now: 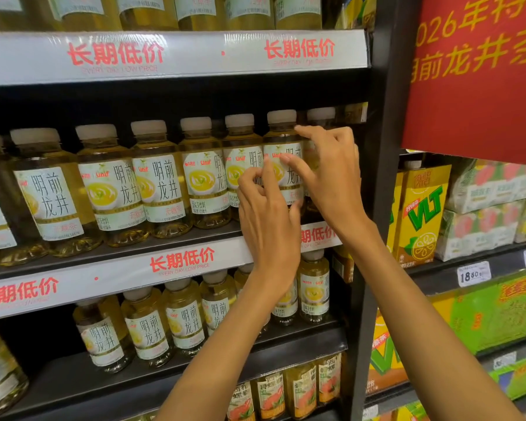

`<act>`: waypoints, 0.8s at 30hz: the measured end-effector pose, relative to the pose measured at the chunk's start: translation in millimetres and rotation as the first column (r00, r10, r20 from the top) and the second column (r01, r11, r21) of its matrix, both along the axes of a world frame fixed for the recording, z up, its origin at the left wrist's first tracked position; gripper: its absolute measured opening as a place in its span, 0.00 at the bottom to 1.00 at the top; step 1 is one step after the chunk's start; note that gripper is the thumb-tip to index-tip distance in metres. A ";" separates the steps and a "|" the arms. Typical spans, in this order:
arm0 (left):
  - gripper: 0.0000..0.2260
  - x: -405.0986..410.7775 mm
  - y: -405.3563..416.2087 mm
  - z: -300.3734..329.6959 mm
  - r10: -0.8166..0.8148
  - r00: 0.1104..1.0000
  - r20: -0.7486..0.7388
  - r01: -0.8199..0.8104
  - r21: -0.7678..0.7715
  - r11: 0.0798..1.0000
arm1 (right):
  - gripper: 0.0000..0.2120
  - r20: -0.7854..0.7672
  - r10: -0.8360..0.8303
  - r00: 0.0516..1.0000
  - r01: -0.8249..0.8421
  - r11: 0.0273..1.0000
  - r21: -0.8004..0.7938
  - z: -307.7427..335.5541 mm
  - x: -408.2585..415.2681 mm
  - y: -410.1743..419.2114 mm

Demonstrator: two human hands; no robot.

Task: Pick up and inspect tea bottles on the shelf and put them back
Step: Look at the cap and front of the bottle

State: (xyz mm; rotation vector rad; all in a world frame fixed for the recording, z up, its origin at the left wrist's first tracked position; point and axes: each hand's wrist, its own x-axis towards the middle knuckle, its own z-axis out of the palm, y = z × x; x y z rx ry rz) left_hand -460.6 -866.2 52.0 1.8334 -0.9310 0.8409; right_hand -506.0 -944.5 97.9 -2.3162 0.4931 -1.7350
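Both hands reach up to one tea bottle (pixel 283 159) that stands upright on the middle shelf (pixel 170 238), second from the right end of a row of like bottles with white caps and pale labels. The left hand (pixel 269 217) lies in front of the bottle's lower left side, its index finger straight up along the label and its other fingers curled loosely, their tips at the label; whether it grips cannot be told. The right hand (pixel 331 174) covers the bottle's right side, fingers spread and bent, one fingertip at the neck and another on the label. The bottle's base is hidden behind the hands. To the right, beyond the dark upright, yellow drink cartons (pixel 419 214) stand on another shelf.
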 end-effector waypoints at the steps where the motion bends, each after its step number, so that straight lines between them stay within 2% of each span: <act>1: 0.31 0.5 -0.4 0.5 0.004 1.000 -0.006 -0.004 0.005 1.000 | 0.22 -0.019 -0.020 1.000 0.020 0.999 -0.027 0.6 0.2 -1.1; 4: 0.30 0.5 -0.6 1.0 0.012 1.000 -0.003 -0.012 0.017 1.000 | 0.19 -0.009 -0.042 0.999 0.041 0.996 -0.076 5.4 -2.3 -5.3; 7: 0.29 -1.8 -0.5 0.7 0.004 1.000 0.009 -0.004 0.022 1.000 | 0.18 0.096 0.034 0.995 -0.035 0.999 0.013 17.7 -3.2 -6.3; 12: 0.26 -5.6 3.9 1.3 -0.044 0.999 0.030 0.044 -0.014 0.999 | 0.11 -0.100 -0.047 0.994 0.060 0.990 0.132 33.5 4.7 -12.0; 14: 0.24 -4.4 6.3 0.5 -0.099 0.995 0.021 0.099 -0.011 0.995 | 0.10 -0.115 -0.030 0.993 0.050 0.984 0.171 32.1 5.6 -13.3; 20: 0.21 -2.6 11.9 -5.9 -0.252 0.968 -0.015 0.252 -0.008 0.968 | 0.14 0.034 -0.020 0.999 0.017 0.995 0.098 23.9 3.0 -1.3; 24: 0.19 -1.0 15.7 -9.8 -0.331 0.942 -0.050 0.327 -0.080 0.942 | 0.14 0.220 -0.010 0.976 0.007 1.000 0.015 14.8 -6.4 19.8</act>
